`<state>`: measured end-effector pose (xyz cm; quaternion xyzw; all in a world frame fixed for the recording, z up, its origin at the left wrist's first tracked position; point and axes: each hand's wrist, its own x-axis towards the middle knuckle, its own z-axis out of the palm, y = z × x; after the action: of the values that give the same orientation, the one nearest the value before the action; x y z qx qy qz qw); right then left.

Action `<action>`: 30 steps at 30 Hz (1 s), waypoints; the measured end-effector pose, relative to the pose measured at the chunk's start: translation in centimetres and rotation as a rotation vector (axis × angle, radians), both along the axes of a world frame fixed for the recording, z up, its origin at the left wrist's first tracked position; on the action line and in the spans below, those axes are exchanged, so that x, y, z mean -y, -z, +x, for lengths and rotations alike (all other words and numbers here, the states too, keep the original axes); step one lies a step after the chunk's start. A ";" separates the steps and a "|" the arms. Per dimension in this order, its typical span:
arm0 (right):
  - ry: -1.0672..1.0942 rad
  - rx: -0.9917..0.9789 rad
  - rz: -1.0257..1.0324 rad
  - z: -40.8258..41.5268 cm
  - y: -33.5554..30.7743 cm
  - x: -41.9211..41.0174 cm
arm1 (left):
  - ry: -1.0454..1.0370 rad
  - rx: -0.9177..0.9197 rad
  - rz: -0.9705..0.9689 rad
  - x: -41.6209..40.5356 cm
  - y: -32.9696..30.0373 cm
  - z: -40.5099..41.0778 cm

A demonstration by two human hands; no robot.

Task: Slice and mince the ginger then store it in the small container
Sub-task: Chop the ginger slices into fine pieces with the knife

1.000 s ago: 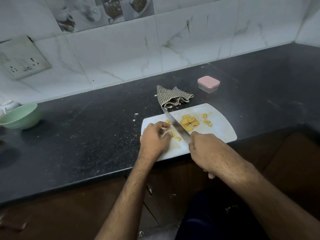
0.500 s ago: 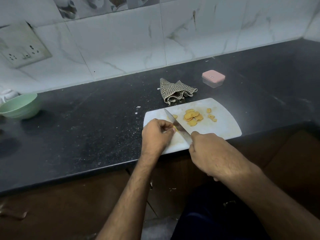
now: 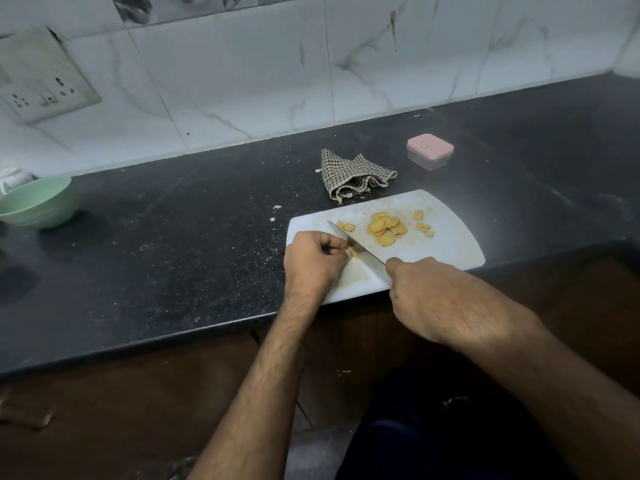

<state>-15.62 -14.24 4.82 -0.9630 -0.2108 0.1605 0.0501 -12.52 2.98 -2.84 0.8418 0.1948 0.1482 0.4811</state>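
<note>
A white cutting board (image 3: 453, 237) lies at the front edge of the black counter. Several yellow ginger slices (image 3: 386, 228) are piled on its middle, with a few more to the right. My left hand (image 3: 313, 263) pinches a small piece of ginger (image 3: 352, 251) on the board's left part, fingers curled. My right hand (image 3: 429, 296) grips the handle of a knife (image 3: 356, 245), whose blade runs diagonally up-left and rests against that piece. The small container (image 3: 430, 155), clear with a pink lid on, stands behind the board to the right.
A crumpled checked cloth (image 3: 353, 176) lies just behind the board. A green bowl (image 3: 36, 202) sits at the far left of the counter (image 3: 173, 244). A tiled wall with a socket plate (image 3: 45, 83) rises at the back. Small white scraps dot the counter left of the board.
The knife blade has stayed against the ginger piece under my left fingers, with small cutting movement. The camera has tilted, shifting the scene slightly; both hands remain in place.
</note>
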 end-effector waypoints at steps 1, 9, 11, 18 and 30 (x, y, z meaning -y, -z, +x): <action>0.001 -0.009 -0.006 0.1 0.1 -0.1 | 0.000 0.005 -0.005 0.0 0.0 0.0; 0.021 -0.008 -0.018 0.7 0.8 -0.2 | 0.030 0.029 -0.003 -0.1 0.4 -0.5; 0.021 -0.008 -0.005 0.9 0.6 0.1 | 0.038 0.024 -0.047 -0.4 0.1 -0.6; 0.042 0.090 0.076 0.4 -0.7 0.5 | 0.015 0.021 0.000 -0.3 -0.1 -0.7; 0.043 0.031 0.087 0.0 0.5 -0.5 | -0.032 0.011 0.124 0.3 -0.1 -0.4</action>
<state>-15.64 -13.75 4.28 -0.9665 -0.1978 0.1352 0.0918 -12.96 2.68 -2.76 0.8660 0.1961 0.1721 0.4266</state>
